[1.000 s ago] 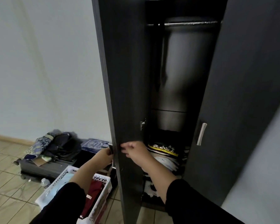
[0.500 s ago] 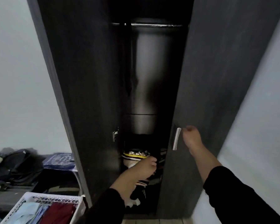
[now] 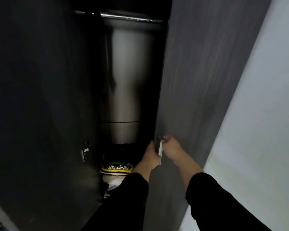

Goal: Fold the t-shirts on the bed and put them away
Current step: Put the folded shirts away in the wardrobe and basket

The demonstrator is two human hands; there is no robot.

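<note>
Below both hands' fingers, clamped on the door handle (image 3: pixel 160 151), lie folded t-shirts (image 3: pixel 117 169).

Occlusions – wardrobe interior

Left hand (image 3: pixel 149 158) fingers hidden behind right door (image 3: pixel 198 80) edge; folded t-shirts (image 3: pixel 117 169) partly covered by sleeve – lower stack too dark to tell.

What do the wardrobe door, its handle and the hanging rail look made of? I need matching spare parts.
The wardrobe door looks like laminated board with a matt dark grey wood-grain print: fine straight streaks run down it. Its handle looks like pale brushed metal or silvery plastic; too small to tell. The hanging rail seems to be polished metal tube, given its bright glints.
</note>
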